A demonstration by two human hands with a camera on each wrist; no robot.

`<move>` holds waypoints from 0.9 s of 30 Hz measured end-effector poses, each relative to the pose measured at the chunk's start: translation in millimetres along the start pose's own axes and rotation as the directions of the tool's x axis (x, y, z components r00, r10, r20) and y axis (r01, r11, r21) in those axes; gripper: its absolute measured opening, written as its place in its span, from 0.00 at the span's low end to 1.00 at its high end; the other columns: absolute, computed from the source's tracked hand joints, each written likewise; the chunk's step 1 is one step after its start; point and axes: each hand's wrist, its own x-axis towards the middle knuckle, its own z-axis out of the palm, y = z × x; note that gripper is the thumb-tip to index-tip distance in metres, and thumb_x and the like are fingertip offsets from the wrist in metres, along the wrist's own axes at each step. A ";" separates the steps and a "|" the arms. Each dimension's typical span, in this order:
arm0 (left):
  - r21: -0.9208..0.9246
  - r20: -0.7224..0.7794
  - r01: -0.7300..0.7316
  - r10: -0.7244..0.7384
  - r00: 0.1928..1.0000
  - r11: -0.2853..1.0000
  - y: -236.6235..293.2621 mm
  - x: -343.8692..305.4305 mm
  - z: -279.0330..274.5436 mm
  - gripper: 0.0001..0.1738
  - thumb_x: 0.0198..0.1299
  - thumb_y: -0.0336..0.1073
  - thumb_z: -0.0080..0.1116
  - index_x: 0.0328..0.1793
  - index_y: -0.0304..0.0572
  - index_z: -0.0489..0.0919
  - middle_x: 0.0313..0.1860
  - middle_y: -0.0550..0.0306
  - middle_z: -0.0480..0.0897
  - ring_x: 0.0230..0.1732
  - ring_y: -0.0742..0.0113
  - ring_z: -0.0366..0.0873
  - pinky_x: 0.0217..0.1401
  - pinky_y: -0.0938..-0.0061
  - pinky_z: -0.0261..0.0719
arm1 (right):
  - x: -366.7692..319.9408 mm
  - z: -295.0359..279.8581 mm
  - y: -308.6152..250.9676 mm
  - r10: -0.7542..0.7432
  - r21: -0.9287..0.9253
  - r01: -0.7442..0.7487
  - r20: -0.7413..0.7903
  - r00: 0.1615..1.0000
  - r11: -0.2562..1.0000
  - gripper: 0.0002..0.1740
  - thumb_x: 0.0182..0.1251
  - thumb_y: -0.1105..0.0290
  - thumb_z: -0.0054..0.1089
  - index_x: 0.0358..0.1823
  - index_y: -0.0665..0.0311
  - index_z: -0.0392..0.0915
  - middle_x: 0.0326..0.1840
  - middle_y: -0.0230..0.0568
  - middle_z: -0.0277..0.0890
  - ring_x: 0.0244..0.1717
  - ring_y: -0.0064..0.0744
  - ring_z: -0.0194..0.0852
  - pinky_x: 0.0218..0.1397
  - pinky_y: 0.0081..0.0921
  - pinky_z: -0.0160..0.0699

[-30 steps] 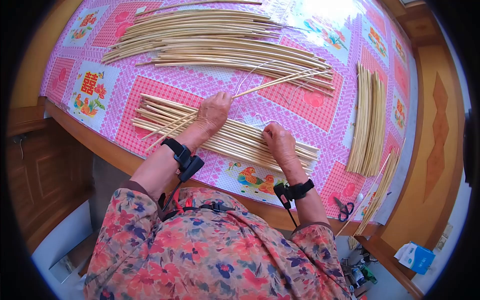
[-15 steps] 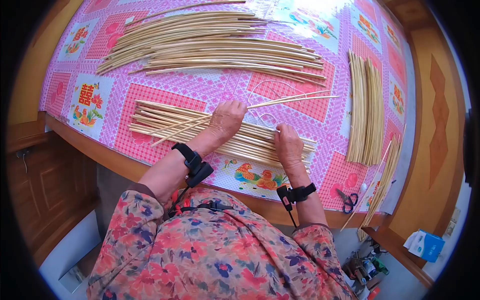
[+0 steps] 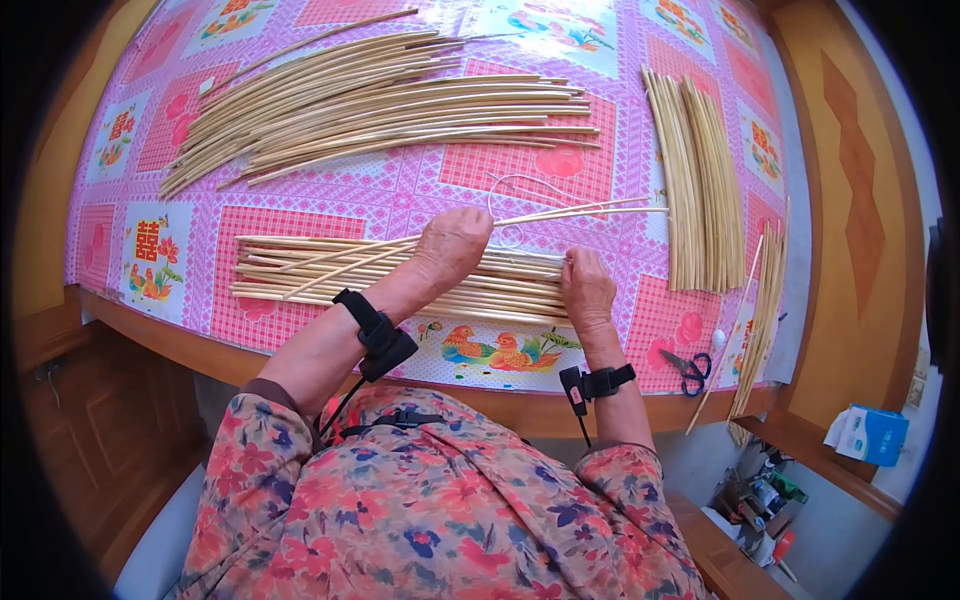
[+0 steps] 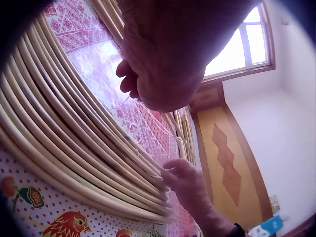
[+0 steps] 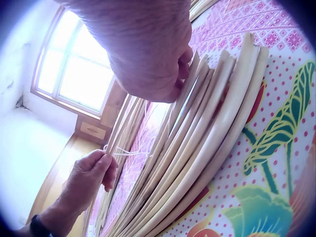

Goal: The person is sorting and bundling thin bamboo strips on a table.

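Note:
In the head view, a row of pale, reed-like sticks point(image 3: 330, 263) lies side by side along the near part of the table. My left hand point(image 3: 458, 243) is over the row's far edge and grips a few thin sticks point(image 3: 585, 210) that cross the row at a slant. A white string point(image 3: 535, 180) loops out beside that hand. At the row's right end, my right hand point(image 3: 590, 285) pinches the far-edge stick point(image 5: 190, 81) near its tip. The right wrist view shows string point(image 5: 131, 152) running from the left hand to the row.
A large heap of longer sticks point(image 3: 400, 110) lies beyond the row. Two bundles point(image 3: 690, 180) stand to the right, with a thinner bunch point(image 3: 765, 310) at the edge. Scissors point(image 3: 690, 370) lie near the front right of the patterned tablecloth point(image 3: 170, 340).
My right hand has slid rightward to the row's end. My left hand has moved right along the row, and its sticks have swung from slanting away to nearly level. The head view has shifted.

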 end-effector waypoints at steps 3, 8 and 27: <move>-0.003 0.064 -0.006 0.006 0.998 1.000 8.6 8.9 2.8 0.04 0.50 0.31 0.49 0.31 0.40 0.69 0.26 0.52 0.72 0.29 0.55 0.75 0.29 0.65 0.74 | -4.9 -2.7 11.6 0.020 -0.001 -0.020 -0.002 1.000 1.000 0.08 0.51 0.74 0.54 0.34 0.60 0.69 0.29 0.40 0.68 0.31 0.40 0.71 0.31 0.33 0.72; -0.049 0.169 0.034 -0.025 0.985 0.998 24.7 17.1 8.6 0.05 0.56 0.32 0.46 0.34 0.39 0.68 0.29 0.48 0.73 0.27 0.51 0.77 0.25 0.62 0.75 | -10.6 -9.7 28.8 0.044 -0.008 -0.044 -0.041 0.998 0.999 0.09 0.51 0.73 0.53 0.36 0.60 0.69 0.31 0.40 0.69 0.32 0.40 0.71 0.32 0.33 0.72; -0.095 0.352 0.093 -0.054 0.935 0.991 45.8 30.8 16.3 0.06 0.56 0.31 0.43 0.37 0.37 0.67 0.32 0.44 0.73 0.31 0.46 0.75 0.31 0.57 0.73 | -17.9 -22.3 73.9 0.186 0.022 -0.184 -0.106 0.977 0.983 0.07 0.56 0.73 0.51 0.37 0.59 0.71 0.32 0.41 0.71 0.32 0.41 0.73 0.31 0.32 0.73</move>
